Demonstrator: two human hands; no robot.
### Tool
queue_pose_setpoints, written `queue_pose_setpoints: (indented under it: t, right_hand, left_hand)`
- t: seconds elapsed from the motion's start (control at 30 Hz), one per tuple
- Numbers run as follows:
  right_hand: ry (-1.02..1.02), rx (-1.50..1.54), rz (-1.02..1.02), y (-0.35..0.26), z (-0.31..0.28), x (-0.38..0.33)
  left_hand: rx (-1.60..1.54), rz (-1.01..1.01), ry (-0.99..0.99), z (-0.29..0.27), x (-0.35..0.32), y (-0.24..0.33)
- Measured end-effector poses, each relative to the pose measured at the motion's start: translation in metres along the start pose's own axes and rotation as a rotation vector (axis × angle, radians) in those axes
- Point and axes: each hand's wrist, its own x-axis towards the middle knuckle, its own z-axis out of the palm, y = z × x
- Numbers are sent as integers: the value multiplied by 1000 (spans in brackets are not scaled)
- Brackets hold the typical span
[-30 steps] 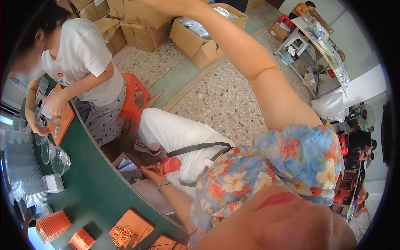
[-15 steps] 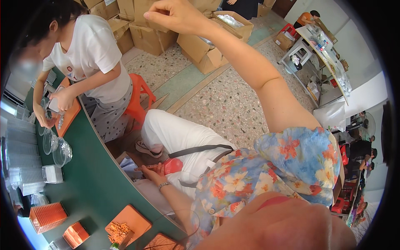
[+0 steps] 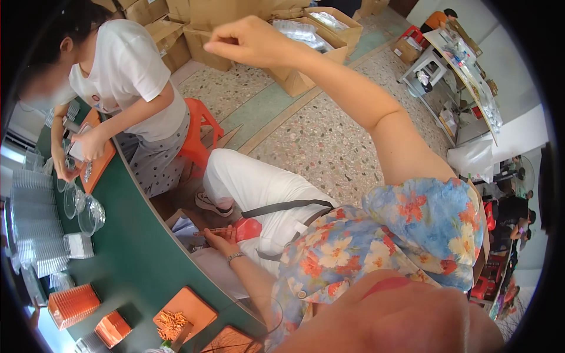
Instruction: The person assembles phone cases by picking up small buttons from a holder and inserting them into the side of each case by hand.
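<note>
My right hand (image 3: 250, 44) is raised at the end of my bent arm, above the floor and in front of the cardboard boxes. Its fingers are curled in, with nothing visible in them. Low by the table's edge, my left hand (image 3: 222, 241) is closed around a thin, flat thing (image 3: 207, 231) with a reddish edge, seen nearly edge-on; it looks like a phone. A red, smooth-looking thing (image 3: 248, 229) lies on my white trousers just beside that hand. The fingers of my left hand are partly hidden.
A green table (image 3: 126, 247) carries clear bowls (image 3: 91, 216), stacked clear containers (image 3: 38, 206), orange trays (image 3: 73, 306) and an orange board (image 3: 203, 309) with small orange pieces. Across it a co-worker (image 3: 129, 70) handles small items. Boxes (image 3: 294, 82) and a red stool (image 3: 197, 132) stand nearby.
The whole view has shifted slightly, so the table things sit a little further right. My raised right hand is slightly lower, showing more of the silvery packets in the box behind. My left hand keeps its hold.
</note>
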Motion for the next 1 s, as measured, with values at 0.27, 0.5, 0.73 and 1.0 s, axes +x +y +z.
queue_pose_setpoints:
  t: [0.27,0.5,0.73,1.0]
  right_hand:
    - [-711,-4,157,17,69,-96]
    - [-1248,102,309,-23,154,-236]
    - [-798,47,212,-52,193,-304]
    - [-833,87,228,-34,188,-304]
  left_hand:
    - [10,-26,77,-23,-10,2]
    - [37,-25,73,-10,-22,-11]
    - [18,-49,54,-11,-17,-27]
    - [114,-47,-14,10,-21,-32]
